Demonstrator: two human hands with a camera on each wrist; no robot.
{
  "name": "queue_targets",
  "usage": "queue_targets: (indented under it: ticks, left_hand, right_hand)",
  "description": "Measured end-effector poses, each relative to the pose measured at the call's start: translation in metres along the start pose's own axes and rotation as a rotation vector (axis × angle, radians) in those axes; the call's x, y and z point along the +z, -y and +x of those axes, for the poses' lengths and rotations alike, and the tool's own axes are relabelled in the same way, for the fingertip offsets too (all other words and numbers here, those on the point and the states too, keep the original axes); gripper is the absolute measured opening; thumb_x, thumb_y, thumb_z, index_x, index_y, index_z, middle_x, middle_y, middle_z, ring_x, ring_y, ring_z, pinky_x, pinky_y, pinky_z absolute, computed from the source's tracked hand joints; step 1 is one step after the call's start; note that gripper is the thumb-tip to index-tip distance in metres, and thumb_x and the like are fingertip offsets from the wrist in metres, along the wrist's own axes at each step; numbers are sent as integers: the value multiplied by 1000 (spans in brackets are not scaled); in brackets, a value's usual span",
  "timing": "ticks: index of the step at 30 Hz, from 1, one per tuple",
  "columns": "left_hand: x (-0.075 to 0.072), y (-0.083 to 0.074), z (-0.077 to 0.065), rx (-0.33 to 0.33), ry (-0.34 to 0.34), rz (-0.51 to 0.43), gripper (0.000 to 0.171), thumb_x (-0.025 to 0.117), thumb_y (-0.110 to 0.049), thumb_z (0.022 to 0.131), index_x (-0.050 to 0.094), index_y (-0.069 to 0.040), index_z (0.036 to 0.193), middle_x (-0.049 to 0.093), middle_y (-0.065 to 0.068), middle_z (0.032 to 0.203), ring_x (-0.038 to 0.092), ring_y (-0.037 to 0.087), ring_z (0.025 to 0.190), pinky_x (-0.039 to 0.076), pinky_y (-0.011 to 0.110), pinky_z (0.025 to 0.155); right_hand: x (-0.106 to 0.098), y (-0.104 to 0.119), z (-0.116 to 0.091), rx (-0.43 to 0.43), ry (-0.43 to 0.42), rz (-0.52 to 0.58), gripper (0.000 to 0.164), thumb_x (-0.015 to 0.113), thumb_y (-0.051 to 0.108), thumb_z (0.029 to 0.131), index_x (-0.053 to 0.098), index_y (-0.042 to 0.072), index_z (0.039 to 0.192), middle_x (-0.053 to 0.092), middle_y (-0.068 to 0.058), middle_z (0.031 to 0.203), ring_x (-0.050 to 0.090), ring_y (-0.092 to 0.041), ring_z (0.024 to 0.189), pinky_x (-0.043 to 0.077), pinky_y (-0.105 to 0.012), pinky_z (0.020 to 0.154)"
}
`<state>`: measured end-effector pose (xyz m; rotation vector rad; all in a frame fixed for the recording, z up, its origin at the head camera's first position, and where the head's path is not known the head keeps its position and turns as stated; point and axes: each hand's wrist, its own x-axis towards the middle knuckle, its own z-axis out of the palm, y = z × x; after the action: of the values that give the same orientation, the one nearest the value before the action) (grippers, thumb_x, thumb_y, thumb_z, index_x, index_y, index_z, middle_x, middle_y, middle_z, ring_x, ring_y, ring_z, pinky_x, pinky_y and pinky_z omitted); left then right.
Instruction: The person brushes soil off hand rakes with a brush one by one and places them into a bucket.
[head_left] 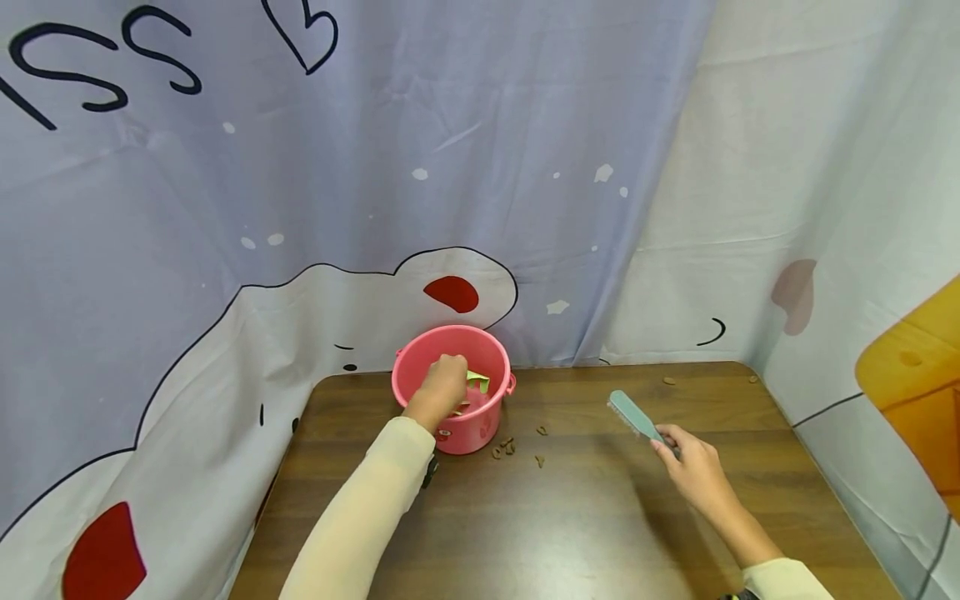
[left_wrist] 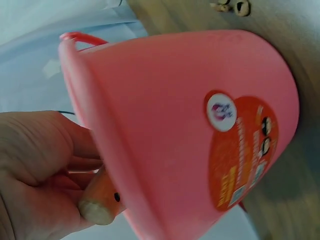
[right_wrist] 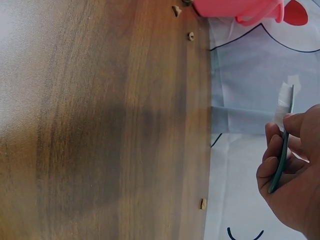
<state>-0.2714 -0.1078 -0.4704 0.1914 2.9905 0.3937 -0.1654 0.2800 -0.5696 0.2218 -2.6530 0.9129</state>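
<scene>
A pink bucket [head_left: 480, 427] stands upright at the far edge of the wooden table. My left hand [head_left: 444, 385] reaches down into its mouth. In the left wrist view that hand's fingers are curled round a wooden handle [left_wrist: 98, 202] at the bucket's rim; the bucket wall hides the tool's far end. A light green piece [head_left: 478, 381] shows inside the bucket beside the hand. Over the table's right side, my right hand [head_left: 692, 467] grips a slim green brush [head_left: 633, 412] by its handle, its white bristles [right_wrist: 284, 102] facing left and down in the head view.
Several small brown curled bits [head_left: 504, 447] lie on the table [head_left: 540, 533] just right of the bucket. More bits [head_left: 669, 381] sit near the far right edge. A printed curtain [head_left: 465, 167] hangs right behind the table and along its sides.
</scene>
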Motion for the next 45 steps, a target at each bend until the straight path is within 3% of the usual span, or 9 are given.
queue_targets:
  ticks: [5,8,17,20,29,33,35,40,45]
  left_hand:
    - [12,-2,9,-36,6,-58,10,71,3,85,66,-1,91,62,9,70,62,22,58,45,25,45]
    - [18,-1,12,-41,-10,-39,11,73,-2,81,64,-3,86,62,9,71,62,22,60,45,26,47]
    - [29,2,12,-32,-32,93,25,88,-12,77,69,-4,89,73,12,88,69,29,77,56,41,69]
    - [34,2,14,-17,-16,100,22,86,-13,80,70,-3,91,73,13,90,71,30,80,58,43,73]
    - [35,-1,16,-40,32,66,14,80,-4,82,68,-3,90,72,13,90,69,28,81,56,39,74]
    - [32,0,14,-61,56,28,14,79,-3,83,67,-3,91,70,12,89,66,27,78,53,37,71]
    - [31,0,14,-71,57,1,12,77,-3,83,66,-4,87,69,12,85,65,27,75,52,36,66]
    - [27,-2,11,-94,-8,-38,9,72,-9,90,67,-4,85,66,12,80,64,29,76,52,38,62]
    - [23,-8,6,-58,-164,11,28,70,-26,97,71,0,107,67,19,101,63,35,96,57,52,84]
  right_hand:
    - [-4,-2,-1,18,24,7,26,72,9,95,69,-4,118,76,-19,99,73,-34,89,58,-50,73]
    - [-5,-4,-2,26,28,12,26,72,8,95,69,-4,118,76,-19,99,73,-35,90,58,-49,73]
    - [-4,-7,-6,34,50,8,25,70,9,96,69,-5,118,76,-19,100,73,-35,90,59,-48,73]
    - [-3,-6,-9,32,44,6,25,71,8,96,69,-5,117,76,-19,99,74,-35,90,59,-49,73]
    - [1,-7,-19,52,51,11,25,71,7,95,69,-7,116,75,-22,99,74,-39,91,60,-52,76]
    - [7,-9,-26,81,84,26,27,69,8,97,67,-8,119,75,-23,101,74,-41,92,61,-51,77]
    - [9,-9,-29,91,83,25,26,69,7,96,67,-7,118,75,-20,99,74,-35,88,61,-47,74]
    - [14,-9,-34,124,77,23,24,70,7,96,69,-5,116,74,-11,92,63,-16,74,52,-32,62]
    - [18,-10,-41,148,87,56,25,67,7,97,67,-8,119,73,-10,91,60,-13,71,49,-25,59]
